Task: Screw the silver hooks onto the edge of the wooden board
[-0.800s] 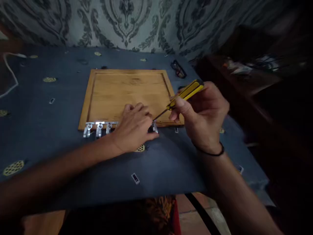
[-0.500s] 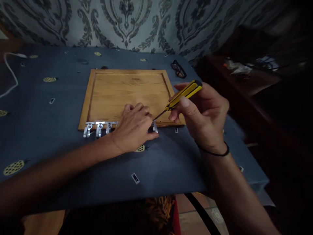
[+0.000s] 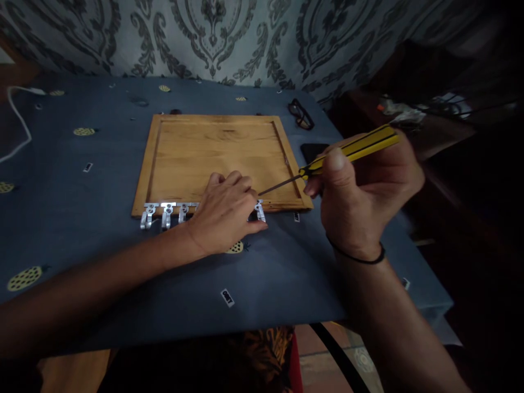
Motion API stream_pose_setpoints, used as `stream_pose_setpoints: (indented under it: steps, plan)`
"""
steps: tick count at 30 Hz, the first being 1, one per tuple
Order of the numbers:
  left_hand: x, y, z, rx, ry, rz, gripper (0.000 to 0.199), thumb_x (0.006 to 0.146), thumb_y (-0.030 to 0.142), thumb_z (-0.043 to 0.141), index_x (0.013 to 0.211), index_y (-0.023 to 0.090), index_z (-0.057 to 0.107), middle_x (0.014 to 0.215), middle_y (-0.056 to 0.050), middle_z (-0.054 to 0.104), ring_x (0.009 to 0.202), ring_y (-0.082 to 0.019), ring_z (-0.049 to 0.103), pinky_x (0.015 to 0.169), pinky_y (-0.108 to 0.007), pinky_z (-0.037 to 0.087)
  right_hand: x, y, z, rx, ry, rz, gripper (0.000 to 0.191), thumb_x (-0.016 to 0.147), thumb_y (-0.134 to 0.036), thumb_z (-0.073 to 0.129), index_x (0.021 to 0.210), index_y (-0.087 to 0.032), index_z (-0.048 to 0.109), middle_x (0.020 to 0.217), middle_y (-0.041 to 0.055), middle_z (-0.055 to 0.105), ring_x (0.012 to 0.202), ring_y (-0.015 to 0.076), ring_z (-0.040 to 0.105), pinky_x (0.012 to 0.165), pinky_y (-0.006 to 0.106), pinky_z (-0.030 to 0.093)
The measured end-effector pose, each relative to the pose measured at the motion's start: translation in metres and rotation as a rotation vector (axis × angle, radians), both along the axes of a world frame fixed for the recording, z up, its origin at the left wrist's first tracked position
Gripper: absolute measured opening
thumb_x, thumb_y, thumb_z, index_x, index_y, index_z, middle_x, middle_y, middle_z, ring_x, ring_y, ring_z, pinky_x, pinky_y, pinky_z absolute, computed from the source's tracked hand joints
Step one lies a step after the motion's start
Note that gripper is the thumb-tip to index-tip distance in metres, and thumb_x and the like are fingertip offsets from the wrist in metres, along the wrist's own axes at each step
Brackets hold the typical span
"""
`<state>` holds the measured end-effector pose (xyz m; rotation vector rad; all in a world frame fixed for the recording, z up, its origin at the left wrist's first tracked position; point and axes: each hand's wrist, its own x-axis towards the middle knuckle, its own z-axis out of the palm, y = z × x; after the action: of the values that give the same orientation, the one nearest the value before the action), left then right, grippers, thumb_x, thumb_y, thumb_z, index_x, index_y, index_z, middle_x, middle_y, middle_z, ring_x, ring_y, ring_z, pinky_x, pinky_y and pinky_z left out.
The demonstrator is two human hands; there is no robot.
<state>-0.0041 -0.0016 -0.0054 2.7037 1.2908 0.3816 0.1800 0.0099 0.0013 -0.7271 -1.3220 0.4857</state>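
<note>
A wooden panel (image 3: 221, 153) with a raised frame lies flat on the table. Along its near edge runs a metal hook rail (image 3: 167, 209) with several silver hooks. My left hand (image 3: 225, 213) is closed over the rail's right part, fingers curled on the panel and thumb near the rightmost hook; it hides the middle of the rail. In my right hand (image 3: 364, 191) is a yellow and black screwdriver (image 3: 356, 150), gripped by its handle. Its thin shaft points down and left, the tip close to my left fingers; whether it touches anything I cannot tell.
Black-framed glasses (image 3: 301, 114) lie beyond the panel's right corner, and a flat dark object (image 3: 313, 151) partly shows behind my right hand. A white cable (image 3: 18, 120) curves at the far left. The blue tablecloth (image 3: 102, 245) has pineapple prints. A patterned wall stands behind.
My right hand has moved right with the screwdriver, which now lies at a flatter angle; its tip has risen slightly off the rail area. My left hand stays in place.
</note>
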Motion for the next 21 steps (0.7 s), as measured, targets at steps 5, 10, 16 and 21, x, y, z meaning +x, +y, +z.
stream_pose_setpoints:
  steps: [5, 10, 16, 21]
  plan:
    - [0.0002, 0.0002, 0.0007, -0.022, 0.013, 0.010, 0.034, 0.088, 0.046, 0.086, 0.093, 0.014, 0.077, 0.104, -0.011, 0.072, 0.113, -0.033, 0.061, 0.090, -0.043, 0.040, 0.0012, 0.0024, 0.0007, -0.015, -0.053, 0.012, 0.035, 0.083, -0.042, 0.091, 0.074, -0.024, 0.062, 0.066, -0.0053, 0.059, 0.042, 0.0063, 0.053, 0.034, 0.021, 0.038]
    - [0.0008, -0.0001, 0.0011, -0.015, 0.015, 0.009, 0.034, 0.088, 0.046, 0.085, 0.095, 0.014, 0.077, 0.105, -0.010, 0.072, 0.113, -0.032, 0.060, 0.090, -0.043, 0.040, 0.0016, 0.0040, -0.0005, -0.013, -0.121, 0.053, 0.040, 0.081, -0.041, 0.093, 0.073, -0.022, 0.059, 0.065, -0.0072, 0.060, 0.042, 0.0055, 0.056, 0.035, 0.018, 0.042]
    - [0.0013, 0.0001, 0.0007, -0.026, 0.032, 0.020, 0.036, 0.089, 0.047, 0.085, 0.098, 0.013, 0.078, 0.109, -0.012, 0.072, 0.115, -0.034, 0.061, 0.092, -0.045, 0.041, 0.0055, 0.0028, -0.0026, -0.084, -0.201, 0.059, 0.036, 0.082, -0.041, 0.092, 0.076, -0.023, 0.061, 0.072, -0.0068, 0.062, 0.046, 0.0066, 0.058, 0.038, 0.021, 0.046]
    - [0.0023, -0.0002, 0.0028, -0.043, 0.056, 0.021, 0.038, 0.090, 0.048, 0.083, 0.101, 0.013, 0.077, 0.110, -0.012, 0.072, 0.115, -0.034, 0.061, 0.093, -0.045, 0.041, 0.0060, 0.0014, -0.0008, -0.137, -0.201, 0.089, 0.036, 0.074, -0.042, 0.097, 0.077, -0.025, 0.066, 0.073, -0.0073, 0.064, 0.047, 0.0068, 0.057, 0.041, 0.021, 0.047]
